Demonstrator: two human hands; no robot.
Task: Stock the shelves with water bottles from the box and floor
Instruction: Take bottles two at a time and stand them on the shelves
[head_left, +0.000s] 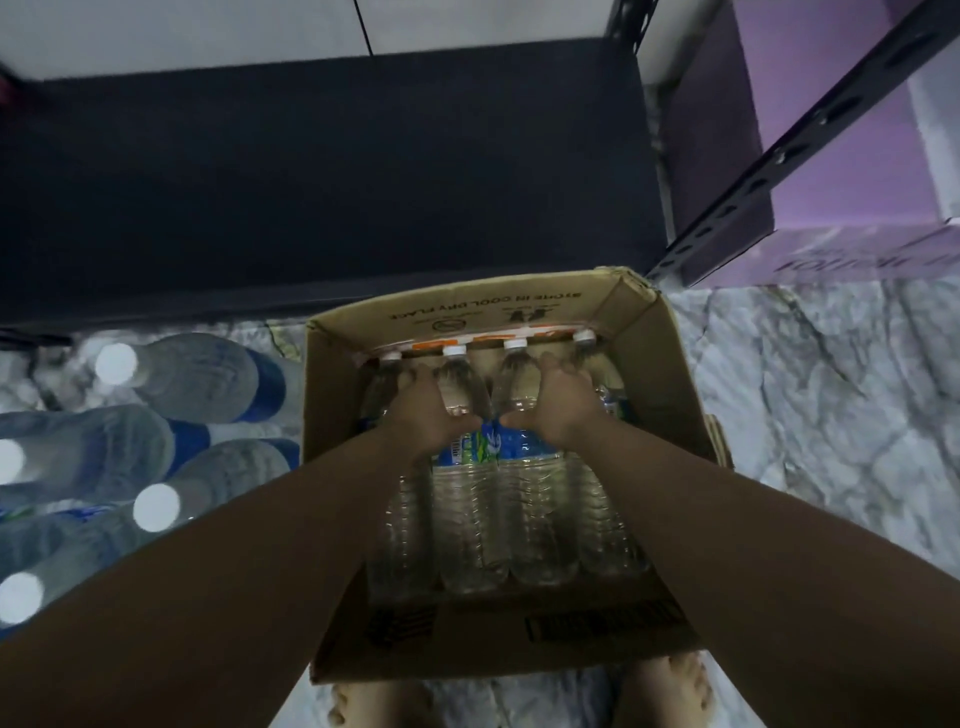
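Both hands reach into the cardboard box (670, 395): left hand (423, 410) curls round one water bottle (460, 389), right hand (558, 405) round its neighbour (519, 387). More bottles (197, 376) stand on the marble floor (810, 395), before the dark shelf (322, 182).
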